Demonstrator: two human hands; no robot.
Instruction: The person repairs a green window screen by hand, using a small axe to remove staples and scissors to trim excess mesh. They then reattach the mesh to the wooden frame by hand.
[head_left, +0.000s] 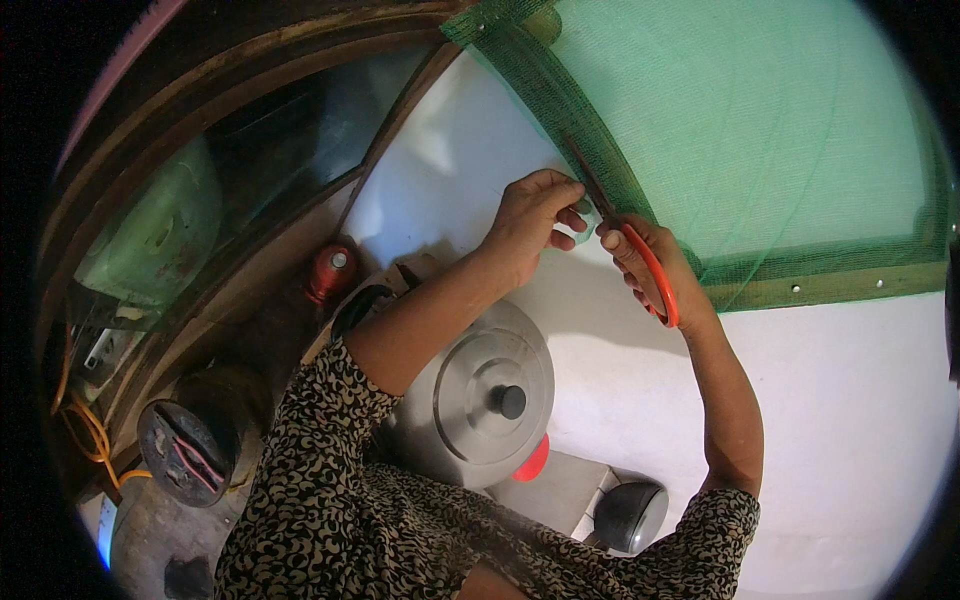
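My right hand (651, 259) grips a pair of scissors (661, 289) by red-orange handles, its dark blades angled up along the edge of a green mesh screen (735, 135). The mesh covers a wooden frame (832, 283) against a white wall, and small nail heads dot the lower bar. Just left of the blades, my left hand (534, 221) pinches a thin, pale green strip of mesh (585, 227) between thumb and fingers. The strip hangs below the fingertips, and part of it is hidden by them. Whether the blades touch the mesh is hard to tell.
Below my arms stands a metal pot with a black-knobbed lid (469, 401). A red spool-like object (334, 270) lies beyond my left forearm. At lower left, pink-handled pliers (196, 463) rest on a dark cylinder (161, 442), near an orange cable (94, 431). A dark rounded object (630, 517) sits lower right.
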